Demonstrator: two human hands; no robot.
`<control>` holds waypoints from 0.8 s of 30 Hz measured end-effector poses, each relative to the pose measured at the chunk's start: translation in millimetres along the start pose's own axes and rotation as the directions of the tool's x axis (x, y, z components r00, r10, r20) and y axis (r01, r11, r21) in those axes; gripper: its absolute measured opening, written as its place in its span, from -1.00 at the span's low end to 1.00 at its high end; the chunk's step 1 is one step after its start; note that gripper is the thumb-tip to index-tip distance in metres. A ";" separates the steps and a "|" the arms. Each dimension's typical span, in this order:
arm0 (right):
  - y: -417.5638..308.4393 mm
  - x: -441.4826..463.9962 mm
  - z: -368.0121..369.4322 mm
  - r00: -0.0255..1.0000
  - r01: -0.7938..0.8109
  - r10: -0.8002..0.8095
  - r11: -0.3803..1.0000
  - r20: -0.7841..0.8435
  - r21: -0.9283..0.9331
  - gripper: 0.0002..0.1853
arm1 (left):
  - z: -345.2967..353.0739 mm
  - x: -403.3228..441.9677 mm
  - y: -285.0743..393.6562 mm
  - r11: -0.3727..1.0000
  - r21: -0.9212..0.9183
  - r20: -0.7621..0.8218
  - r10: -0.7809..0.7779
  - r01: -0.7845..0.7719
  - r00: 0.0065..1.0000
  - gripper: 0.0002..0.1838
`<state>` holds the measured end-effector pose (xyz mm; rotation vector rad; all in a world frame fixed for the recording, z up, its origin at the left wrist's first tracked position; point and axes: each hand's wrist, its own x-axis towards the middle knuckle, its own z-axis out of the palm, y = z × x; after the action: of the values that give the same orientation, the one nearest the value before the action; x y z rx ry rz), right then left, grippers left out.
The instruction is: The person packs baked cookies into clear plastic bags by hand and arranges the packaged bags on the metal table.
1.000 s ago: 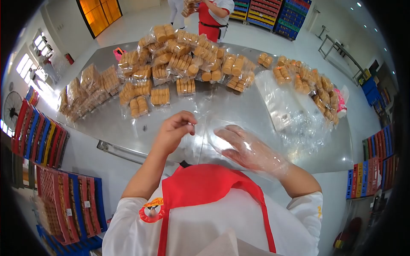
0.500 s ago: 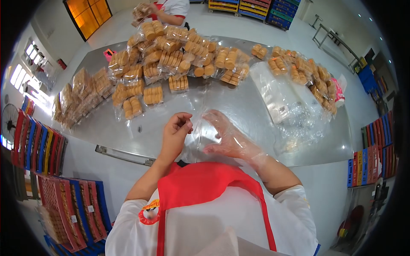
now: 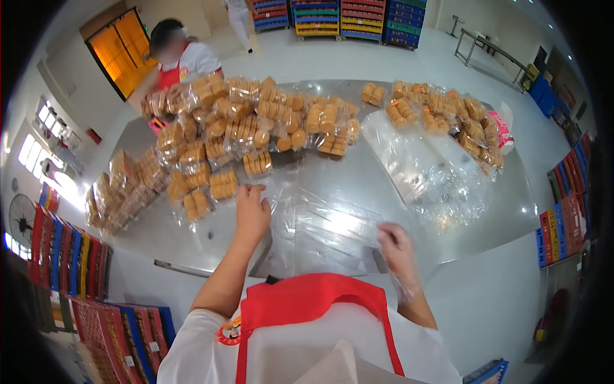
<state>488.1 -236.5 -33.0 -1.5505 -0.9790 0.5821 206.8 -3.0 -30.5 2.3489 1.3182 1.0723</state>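
Observation:
My left hand [image 3: 253, 212] is bare and hovers over the steel table [image 3: 256, 281], beside the nearest packs of round biscuits [image 3: 224, 185]. Its fingers are loosely bent, thumb apart from the index finger, and nothing shows between them. My right hand [image 3: 398, 248], inside a thin clear plastic glove, is curled near the table's front edge; what its fingers hold, if anything, is hidden. Creased clear plastic film [image 3: 326, 233] lies on the metal between the hands, its right end close to my right fingers.
Bagged biscuits [image 3: 243, 115] form a pile at the back; more bags [image 3: 125, 185] lie left. A stack of clear plastic bags [image 3: 416, 153] and biscuit packs [image 3: 473, 121] are on the right. A co-worker [image 3: 182, 67] stands behind the pile; another person [image 3: 240, 22] is farther off. Colored crates [image 3: 316, 16] stand beyond.
My hands have moved apart: the gloved right hand drew back to the right and curled, while the left shifted left beside the biscuit packs. The view tilted up, and the co-worker leans over the pile.

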 end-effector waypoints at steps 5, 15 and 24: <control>18.7 -30.1 -6.2 0.939 -0.156 0.219 0.959 -0.266 0.237 -0.88 | 9.1 91.3 80.8 0.894 -0.025 0.141 0.447 -0.448 0.883 -0.67; 55.6 -41.1 3.5 0.942 -0.039 0.079 0.991 -0.325 0.128 -0.89 | 165.1 193.0 112.6 0.652 0.356 0.224 0.636 -0.670 0.738 -0.83; 59.5 -44.7 1.1 0.901 0.152 -0.181 0.983 -0.394 -0.104 -0.83 | 66.1 160.9 141.6 0.856 -0.141 -0.175 0.473 -0.497 0.864 -0.90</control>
<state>479.7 -273.1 -97.2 -1.5494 -0.8088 0.0972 395.3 57.4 75.0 2.5660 0.6197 1.4422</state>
